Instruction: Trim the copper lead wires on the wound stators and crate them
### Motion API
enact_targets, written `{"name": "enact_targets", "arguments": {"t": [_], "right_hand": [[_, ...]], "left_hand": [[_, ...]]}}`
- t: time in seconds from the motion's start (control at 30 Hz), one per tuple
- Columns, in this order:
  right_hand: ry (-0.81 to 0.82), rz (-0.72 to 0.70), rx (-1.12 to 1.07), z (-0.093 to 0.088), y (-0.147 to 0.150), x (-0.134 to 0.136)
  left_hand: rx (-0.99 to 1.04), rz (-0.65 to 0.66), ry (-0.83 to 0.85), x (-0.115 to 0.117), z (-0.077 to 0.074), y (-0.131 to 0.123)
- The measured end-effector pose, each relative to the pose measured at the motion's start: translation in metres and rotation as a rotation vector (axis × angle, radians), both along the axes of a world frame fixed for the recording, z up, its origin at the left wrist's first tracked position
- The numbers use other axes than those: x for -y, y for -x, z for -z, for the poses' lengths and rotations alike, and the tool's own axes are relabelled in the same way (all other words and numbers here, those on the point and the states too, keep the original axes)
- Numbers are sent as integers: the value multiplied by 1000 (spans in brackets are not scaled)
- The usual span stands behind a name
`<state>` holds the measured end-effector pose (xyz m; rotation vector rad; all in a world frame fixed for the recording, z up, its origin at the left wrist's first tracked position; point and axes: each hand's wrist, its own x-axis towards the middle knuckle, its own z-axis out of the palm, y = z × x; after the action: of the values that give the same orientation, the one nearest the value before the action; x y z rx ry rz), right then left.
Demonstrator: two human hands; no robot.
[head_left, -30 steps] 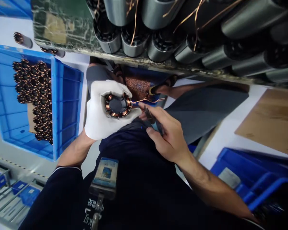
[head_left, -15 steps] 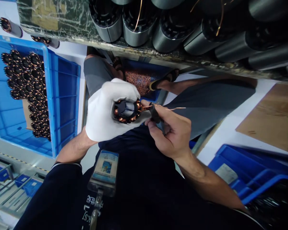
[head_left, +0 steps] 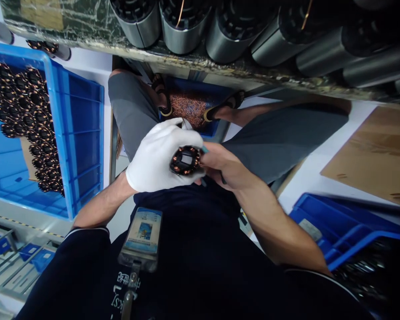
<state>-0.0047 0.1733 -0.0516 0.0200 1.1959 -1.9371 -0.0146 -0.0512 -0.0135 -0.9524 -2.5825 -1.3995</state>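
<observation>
My left hand (head_left: 163,153), in a white glove, is closed around a motor stator (head_left: 186,160). The stator's open end faces me, showing a ring of copper windings about a dark core. Against its right side is my bare right hand (head_left: 225,166), with the fingers bent and partly hidden behind the stator and glove. Between those fingers show bits of a small hand tool (head_left: 204,149) with teal and dark parts. Most of the tool is covered, so its kind is unclear.
Above stands a bench edge (head_left: 96,46) with several metal-cased stators (head_left: 186,35). A blue crate (head_left: 58,133) of wound stators is at left. Copper scraps (head_left: 188,109) fill a tray between my feet. On the right are cardboard (head_left: 373,155) and a blue bin (head_left: 336,231).
The stator has shifted slightly right and turned in the gloved hand. My right hand has moved in against it and rotated. The long copper wire end at its right no longer shows.
</observation>
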Motion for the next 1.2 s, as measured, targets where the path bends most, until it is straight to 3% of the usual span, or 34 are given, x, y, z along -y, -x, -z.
{"name": "enact_targets", "arguments": {"t": [0.1, 0.2, 0.27, 0.4, 0.5, 0.6, 0.77, 1.03, 1.2], "right_hand": [[-93, 79, -36, -1, -1, -5], [-233, 222, -191, -1, -5, -17], [-297, 282, -324, -2, -9, -22], [-262, 308, -625, -14, -15, -20], [-290, 256, -851, -33, -15, -22], [-480, 104, -1039, -59, -13, -39], [-743, -183, -1276, -87, -13, -70], [-985, -351, -1523, -95, -17, -77], [-1011, -387, -1473, -94, -19, -76]], "left_hand": [[-17, 26, 97, 9, -14, -1], [25, -200, 69, 32, -28, -4], [185, -224, 19, 42, -27, -5], [872, 204, -225, 24, -7, -2], [1077, 348, -425, -2, -1, 0], [976, 296, -503, -13, -8, 2], [876, 183, -392, -9, -22, 5], [792, 148, -187, -12, -22, 1], [684, 57, -79, -18, -18, 1]]}}
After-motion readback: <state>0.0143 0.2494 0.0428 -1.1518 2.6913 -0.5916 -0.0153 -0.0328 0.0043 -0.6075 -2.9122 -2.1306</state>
